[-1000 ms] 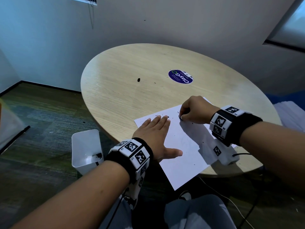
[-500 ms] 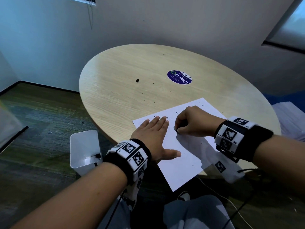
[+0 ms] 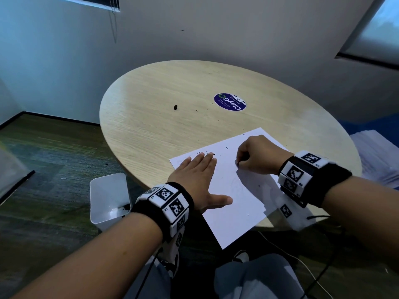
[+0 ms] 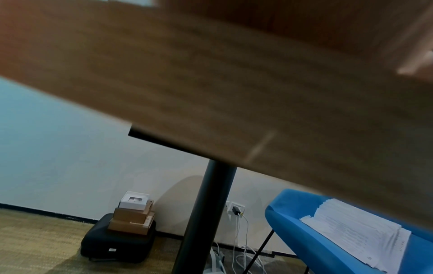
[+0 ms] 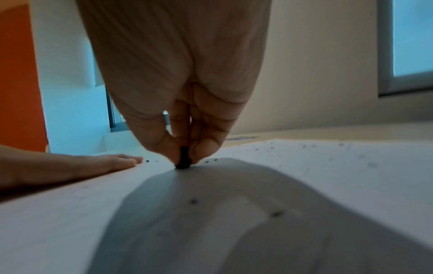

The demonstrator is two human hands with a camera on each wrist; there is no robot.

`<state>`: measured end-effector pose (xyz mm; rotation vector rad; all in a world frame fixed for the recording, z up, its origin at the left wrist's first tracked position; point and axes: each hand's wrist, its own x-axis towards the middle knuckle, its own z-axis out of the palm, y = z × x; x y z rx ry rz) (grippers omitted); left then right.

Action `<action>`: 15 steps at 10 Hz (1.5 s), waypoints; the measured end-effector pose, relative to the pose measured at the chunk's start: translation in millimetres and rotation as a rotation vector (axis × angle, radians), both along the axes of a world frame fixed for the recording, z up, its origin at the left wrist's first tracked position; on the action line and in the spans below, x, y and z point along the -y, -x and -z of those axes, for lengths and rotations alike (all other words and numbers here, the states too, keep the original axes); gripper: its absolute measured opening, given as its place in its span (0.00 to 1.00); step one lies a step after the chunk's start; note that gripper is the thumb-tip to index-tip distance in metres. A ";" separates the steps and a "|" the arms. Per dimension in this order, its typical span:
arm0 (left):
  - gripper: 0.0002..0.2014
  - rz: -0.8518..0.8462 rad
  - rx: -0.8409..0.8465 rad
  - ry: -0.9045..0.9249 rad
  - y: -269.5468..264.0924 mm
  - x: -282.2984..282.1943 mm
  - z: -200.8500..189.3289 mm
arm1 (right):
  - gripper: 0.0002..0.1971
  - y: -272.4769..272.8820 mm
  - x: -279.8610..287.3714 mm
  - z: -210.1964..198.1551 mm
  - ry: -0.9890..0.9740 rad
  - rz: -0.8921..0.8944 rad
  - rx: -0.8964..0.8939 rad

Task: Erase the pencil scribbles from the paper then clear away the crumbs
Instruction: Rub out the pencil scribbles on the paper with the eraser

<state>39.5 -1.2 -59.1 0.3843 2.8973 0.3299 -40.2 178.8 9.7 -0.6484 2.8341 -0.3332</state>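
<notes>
A white sheet of paper (image 3: 237, 195) lies on the round wooden table (image 3: 172, 87), its near corner hanging over the edge. My left hand (image 3: 194, 180) lies flat on the sheet's left part, fingers straight and thumb spread. My right hand (image 3: 257, 156) is curled, pinching a small black eraser (image 5: 183, 159) whose tip presses on the paper (image 5: 304, 166). Dark crumbs (image 3: 212, 153) are scattered over the sheet, some near my left fingertips. Faint pencil lines (image 3: 236, 184) show in the middle. The left wrist view shows only the table's underside.
A white bin (image 3: 109, 197) with dark bits inside stands on the carpet left of the table. A blue round sticker (image 3: 230, 101) and a dark lump (image 3: 175, 107) sit on the tabletop. A blue chair (image 4: 328, 241) holds a stack of papers on the right.
My right hand with the eraser has moved back along the paper toward me and slightly left, then a little away again. The left hand stays flat in place.
</notes>
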 end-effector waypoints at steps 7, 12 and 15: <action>0.57 0.089 0.012 0.020 14.9 -17.2 -3.4 | 0.05 -3.2 -3.7 3.7 0.041 -0.042 0.042; 0.57 0.086 0.006 0.009 14.9 -17.6 -3.7 | 0.04 9.7 -10.4 0.3 0.011 0.034 -0.025; 0.57 0.084 -0.002 0.003 15.0 -17.7 -1.6 | 0.05 7.6 -9.0 -1.7 -0.019 0.012 -0.019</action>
